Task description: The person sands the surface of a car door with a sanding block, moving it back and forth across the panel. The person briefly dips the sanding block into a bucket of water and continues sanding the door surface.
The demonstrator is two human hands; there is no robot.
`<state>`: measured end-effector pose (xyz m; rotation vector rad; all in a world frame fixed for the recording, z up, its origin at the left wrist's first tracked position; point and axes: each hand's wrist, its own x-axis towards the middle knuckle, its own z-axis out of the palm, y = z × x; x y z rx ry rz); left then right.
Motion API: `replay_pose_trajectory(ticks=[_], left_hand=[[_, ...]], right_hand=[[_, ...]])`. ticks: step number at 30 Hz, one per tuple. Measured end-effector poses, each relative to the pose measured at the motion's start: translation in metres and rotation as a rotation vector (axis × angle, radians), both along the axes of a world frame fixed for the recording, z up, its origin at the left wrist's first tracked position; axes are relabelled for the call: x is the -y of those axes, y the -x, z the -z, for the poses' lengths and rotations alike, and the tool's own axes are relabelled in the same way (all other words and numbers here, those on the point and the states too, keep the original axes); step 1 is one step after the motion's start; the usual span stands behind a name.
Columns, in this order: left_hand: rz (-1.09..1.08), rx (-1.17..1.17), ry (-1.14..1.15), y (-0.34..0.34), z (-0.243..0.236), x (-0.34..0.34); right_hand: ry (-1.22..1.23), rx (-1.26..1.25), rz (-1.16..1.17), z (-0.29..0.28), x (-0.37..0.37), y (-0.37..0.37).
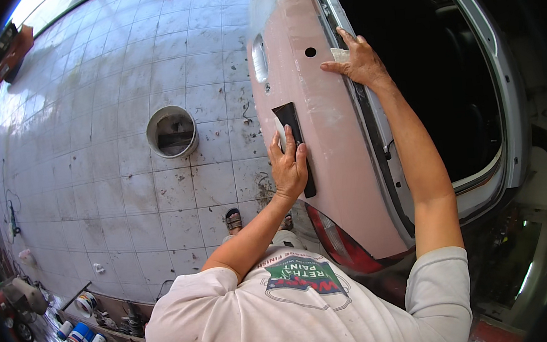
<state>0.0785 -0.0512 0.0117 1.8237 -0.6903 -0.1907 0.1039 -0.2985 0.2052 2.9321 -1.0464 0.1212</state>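
Left fingers (pixel 289 136) grasp the black block (pixel 288 116) beneath them; right fingers (pixel 335 68) hold a pale pad (pixel 340 54).

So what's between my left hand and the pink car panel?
In the head view, a long black strip lies between your left hand and the pink car panel, a pale piece at its edge.

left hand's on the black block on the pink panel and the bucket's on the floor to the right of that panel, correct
Not quite: the head view shows the bucket on the floor to the left of the pink panel. The left hand is on the black block.
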Motion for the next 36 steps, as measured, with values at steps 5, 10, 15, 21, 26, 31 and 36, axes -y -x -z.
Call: replay_pose_trajectory(ticks=[5,10,15,21,26,31,36], left_hand=[[-0.083,-0.057,0.036,-0.096,-0.036,0.079],[-0.024,0.052,0.012,-0.069,-0.028,0.054],[-0.011,-0.015,-0.011,0.06,-0.004,-0.033],[-0.139,-0.122,-0.037,-0.064,-0.074,0.058],[-0.115,0.013,0.034,0.038,-0.022,-0.007],[-0.171,-0.117,0.06,0.119,-0.016,-0.049],[-0.24,-0.154,0.108,-0.024,-0.049,0.038]], right_hand=[[-0.004,0.017,-0.046,-0.006,0.004,-0.011],[0.002,0.006,-0.062,0.006,0.011,-0.008],[-0.064,0.017,-0.03,0.001,0.015,-0.003],[-0.015,0.058,-0.114,-0.002,0.011,-0.016],[-0.046,0.052,-0.102,0.015,0.013,-0.005],[-0.094,0.074,-0.096,0.017,0.028,-0.003],[-0.044,0.079,-0.198,0.009,0.019,-0.018]])
